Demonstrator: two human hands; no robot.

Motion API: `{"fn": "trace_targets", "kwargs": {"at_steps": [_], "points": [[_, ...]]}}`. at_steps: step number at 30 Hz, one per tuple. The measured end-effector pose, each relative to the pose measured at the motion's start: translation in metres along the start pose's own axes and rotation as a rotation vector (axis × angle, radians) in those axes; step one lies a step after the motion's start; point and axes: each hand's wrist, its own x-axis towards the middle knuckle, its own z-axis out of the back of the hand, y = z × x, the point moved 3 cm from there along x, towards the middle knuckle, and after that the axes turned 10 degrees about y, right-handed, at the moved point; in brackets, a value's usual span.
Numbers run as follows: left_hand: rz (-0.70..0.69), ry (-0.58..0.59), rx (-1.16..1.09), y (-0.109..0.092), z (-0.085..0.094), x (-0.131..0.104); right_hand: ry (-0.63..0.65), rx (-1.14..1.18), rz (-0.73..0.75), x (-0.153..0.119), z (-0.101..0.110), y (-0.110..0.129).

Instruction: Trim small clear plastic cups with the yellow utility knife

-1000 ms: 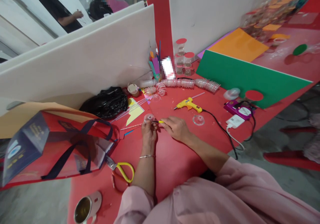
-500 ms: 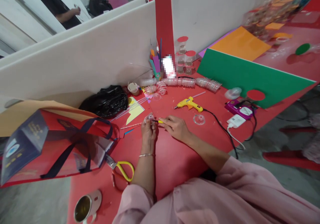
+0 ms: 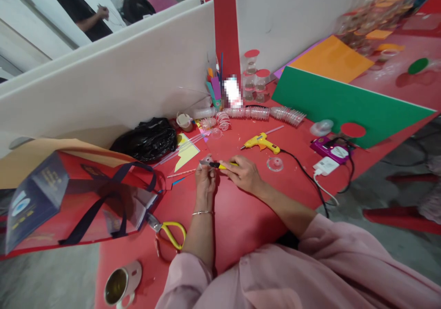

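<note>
My right hand is closed around a yellow and black utility knife, whose blade points left. My left hand is closed on a small clear plastic lid, mostly hidden by the fingers and the knife. The blade lies across the lid just above the left fingers; whether it touches cannot be made out. To the right, another clear lid lies flat on the red table. Beyond my right hand rests a yellow glue gun with its nozzle to the left.
Yellow-handled scissors, a mug of drink and a large gift bag stand at left. Behind are a black plastic bag, stacked clear lids and a green sheet. A purple power strip with cables lies right.
My right hand has drawn the knife slightly, so more of its black front and blade now shows over the lid. My left hand has stayed nearly still.
</note>
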Motion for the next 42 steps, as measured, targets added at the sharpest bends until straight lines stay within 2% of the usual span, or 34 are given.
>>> {"fn": "trace_targets", "kwargs": {"at_steps": [12, 20, 30, 36, 42], "points": [[0.01, 0.009, -0.035, -0.002, -0.005, -0.003, -0.056, 0.003, 0.004, 0.001, 0.004, -0.002], [-0.02, 0.002, -0.031, -0.002, -0.002, -0.001, -0.021, 0.074, -0.033, -0.001, 0.003, -0.001], [0.033, -0.013, -0.052, -0.011, -0.013, -0.008, -0.002, 0.052, -0.049, 0.001, 0.002, -0.005], [-0.006, 0.001, -0.012, -0.005, -0.006, -0.005, -0.024, 0.012, -0.044, 0.0, 0.004, -0.005], [-0.061, 0.011, -0.008, -0.003, -0.004, -0.002, 0.02, 0.079, -0.061, 0.0, 0.003, -0.006]]}}
